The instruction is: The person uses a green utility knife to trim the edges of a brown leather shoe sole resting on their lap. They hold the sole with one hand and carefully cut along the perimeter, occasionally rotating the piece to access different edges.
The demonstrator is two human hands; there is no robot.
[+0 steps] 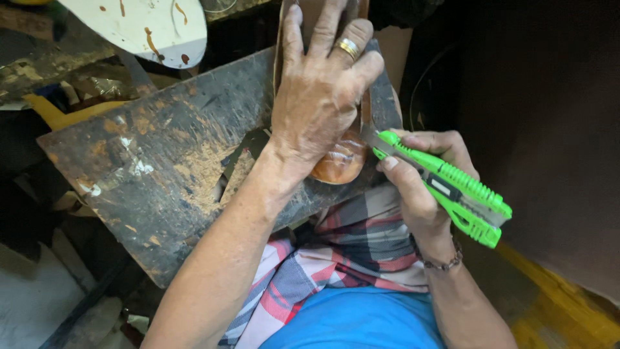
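Observation:
My left hand, with a ring on one finger, presses flat on a brown leather sole-shaped piece that lies on a dark, scarred wooden board. My right hand grips a bright green utility knife. Its blade tip touches the right edge of the leather piece, just beside my left hand. Most of the leather is hidden under my left palm and fingers.
The board rests across my lap, over plaid cloth and a blue shirt. A white sole-shaped piece with brown smears lies at the upper left. Dark clutter fills the left side; a yellow surface shows at lower right.

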